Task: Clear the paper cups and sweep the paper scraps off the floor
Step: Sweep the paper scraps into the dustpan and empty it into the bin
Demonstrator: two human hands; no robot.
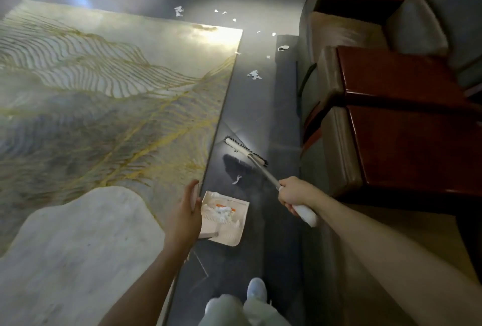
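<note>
My right hand (292, 194) grips the white handle of a broom (246, 150), whose black-bristled head rests on the dark floor ahead of me. My left hand (186, 211) holds the upright handle of a white dustpan (225, 217) standing on the floor, with several white paper scraps and a bit of orange inside. One small scrap (236, 179) lies between the broom head and the dustpan. More paper scraps (254, 74) are scattered farther along the floor strip, with another scrap (179, 10) past the rug's far corner. No paper cups are visible.
A large grey rug (104, 85) with gold lines lies left of the dark floor strip. A pale stone-like table top (73, 252) sits near left. Dark red wooden furniture with beige cushions (391, 122) lines the right side. My shoes (257, 290) are at the bottom.
</note>
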